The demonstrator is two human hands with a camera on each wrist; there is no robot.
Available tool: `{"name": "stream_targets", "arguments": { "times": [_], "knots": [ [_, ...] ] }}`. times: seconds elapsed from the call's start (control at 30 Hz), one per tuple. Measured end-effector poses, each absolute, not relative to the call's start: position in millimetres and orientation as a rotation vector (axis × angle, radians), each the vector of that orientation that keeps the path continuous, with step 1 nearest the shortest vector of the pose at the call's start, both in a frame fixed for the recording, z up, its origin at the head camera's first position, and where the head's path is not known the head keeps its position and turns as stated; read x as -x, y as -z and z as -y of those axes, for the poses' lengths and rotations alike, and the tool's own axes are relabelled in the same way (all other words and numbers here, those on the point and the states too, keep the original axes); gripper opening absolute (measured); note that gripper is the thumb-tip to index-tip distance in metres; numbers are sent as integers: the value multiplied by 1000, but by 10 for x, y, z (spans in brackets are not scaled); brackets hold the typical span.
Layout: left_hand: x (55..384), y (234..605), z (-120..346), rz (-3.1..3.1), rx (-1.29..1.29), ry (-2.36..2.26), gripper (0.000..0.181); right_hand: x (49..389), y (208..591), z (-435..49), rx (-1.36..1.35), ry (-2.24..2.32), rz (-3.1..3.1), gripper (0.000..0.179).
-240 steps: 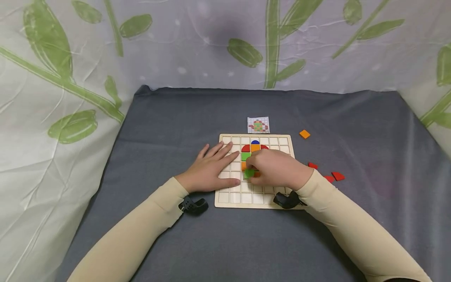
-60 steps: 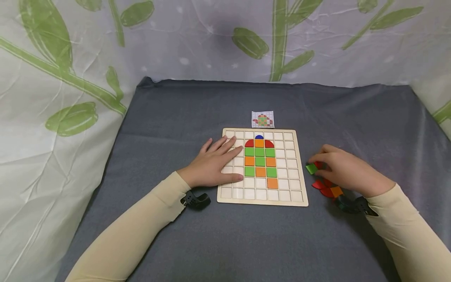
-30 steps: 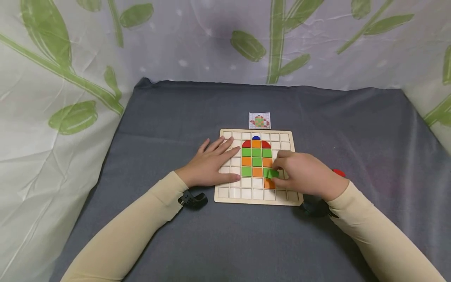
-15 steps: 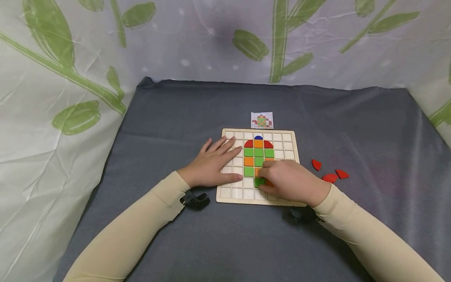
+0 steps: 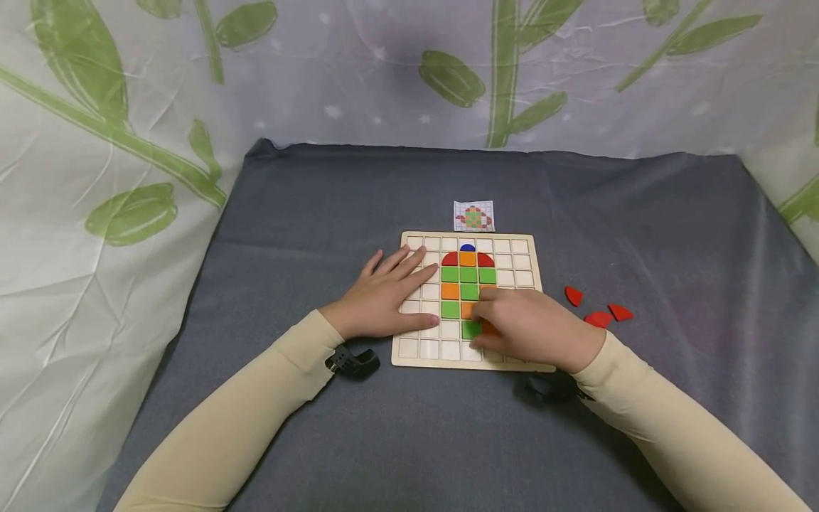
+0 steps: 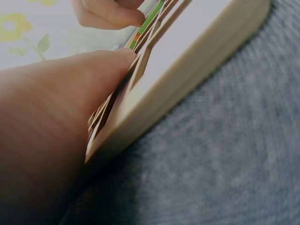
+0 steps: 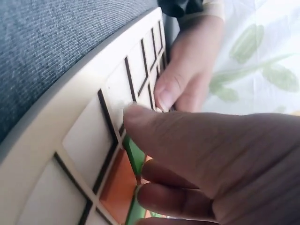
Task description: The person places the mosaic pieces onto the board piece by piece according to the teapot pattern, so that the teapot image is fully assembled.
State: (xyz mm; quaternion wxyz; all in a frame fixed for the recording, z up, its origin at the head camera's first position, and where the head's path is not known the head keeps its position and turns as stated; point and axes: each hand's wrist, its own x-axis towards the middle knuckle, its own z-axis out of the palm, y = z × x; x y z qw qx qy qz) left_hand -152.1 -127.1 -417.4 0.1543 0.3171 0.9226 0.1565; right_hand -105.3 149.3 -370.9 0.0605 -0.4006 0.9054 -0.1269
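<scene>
A light wooden grid board [image 5: 399,359] lies on the grey cloth. My left hand [image 5: 380,306] rests on its left side, fingers spread, thumb [image 6: 115,63] over the frame. My right hand [image 5: 527,327] bends over the lower middle, thumb and fingertips at opposite edges of a green square tile [image 5: 470,330] in the second row from the bottom. In the right wrist view that green tile [image 7: 135,154] sits between thumb and fingers, beside an orange square tile [image 7: 119,187]. Above stand green and orange squares, two red quarter-rounds and a blue half-round [image 5: 468,248].
A small pattern card [image 5: 473,216] with a coloured figure lies just behind the board. Several loose red quarter-round pieces [image 5: 620,313] are on the cloth to the right, near my right forearm. A leaf-printed curtain [image 5: 358,78] hangs behind the table.
My right hand has carried the green tile from the right side onto the board, left of the lower orange tile. More green and orange squares fill the board than earlier. My left hand stays put.
</scene>
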Motion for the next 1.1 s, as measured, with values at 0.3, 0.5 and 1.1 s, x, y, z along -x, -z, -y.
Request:
{"name": "stream_targets", "arguments": {
  "times": [0.3,0.5,1.1],
  "knots": [
    [1510,4193,1267,-2637,-917,-467,93,1029,3582,-1891,1018,462,-2789,17],
    [1545,4171,1282,-2647,-933,-458,92,1058,3507,-2229,871,472,-2816,12],
    [1521,4160,1282,-2628,-915,-462,92,866,3585,-2870,588,487,-2619,30]
  ]
}}
